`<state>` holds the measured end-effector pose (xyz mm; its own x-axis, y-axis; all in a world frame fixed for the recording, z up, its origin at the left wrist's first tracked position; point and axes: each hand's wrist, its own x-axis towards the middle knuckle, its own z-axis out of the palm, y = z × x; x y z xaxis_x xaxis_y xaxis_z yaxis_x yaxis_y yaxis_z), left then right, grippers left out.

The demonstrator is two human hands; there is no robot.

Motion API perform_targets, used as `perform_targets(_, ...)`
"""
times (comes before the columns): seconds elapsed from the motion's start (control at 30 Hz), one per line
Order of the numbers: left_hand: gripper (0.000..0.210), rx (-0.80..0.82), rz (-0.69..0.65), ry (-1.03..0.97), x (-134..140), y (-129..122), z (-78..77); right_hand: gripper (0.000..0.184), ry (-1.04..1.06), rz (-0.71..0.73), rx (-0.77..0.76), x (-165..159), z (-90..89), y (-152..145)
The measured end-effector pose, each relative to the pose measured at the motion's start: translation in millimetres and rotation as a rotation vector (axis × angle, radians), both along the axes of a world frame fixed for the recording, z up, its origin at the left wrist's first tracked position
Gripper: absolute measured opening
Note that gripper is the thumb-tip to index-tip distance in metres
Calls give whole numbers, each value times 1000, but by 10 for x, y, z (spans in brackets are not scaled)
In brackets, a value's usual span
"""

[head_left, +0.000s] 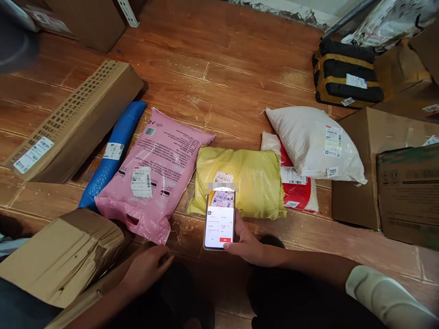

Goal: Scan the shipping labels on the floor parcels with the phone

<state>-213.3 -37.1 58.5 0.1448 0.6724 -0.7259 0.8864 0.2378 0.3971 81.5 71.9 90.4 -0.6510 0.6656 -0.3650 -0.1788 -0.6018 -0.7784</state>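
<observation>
Head view: the right hand [245, 244] grips a smartphone [220, 220] over the yellow parcel [247, 183]'s label on the wooden floor; the left hand [147, 267], loosely curled and empty, rests below the pink parcel [161, 169]. A one-handed hold risks a blurred scan or drop.

Five soft parcels [156, 171], one phone [220, 220], two hands [245, 244].

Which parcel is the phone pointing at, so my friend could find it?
On the wooden floor a row of soft bags lies in front of the person. The yellow bag is in the middle, between the pink bag and a white-and-red one, just behind the phone in the right hand.
</observation>
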Motion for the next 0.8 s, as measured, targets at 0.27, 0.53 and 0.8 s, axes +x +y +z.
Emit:
perform_targets(0.27,30,-17,-19,-19,-18,-1,-27,85,-120,-16,90,-18,24,51)
perform_targets(0.53,30,-29,-29,-13,-1,-15,-48,84,-113,71,102,39,-151,-89)
perform_targets(0.8,30,-41,-54,-16,0,-55,-63,77,-72,100,17,50,-179,-136)
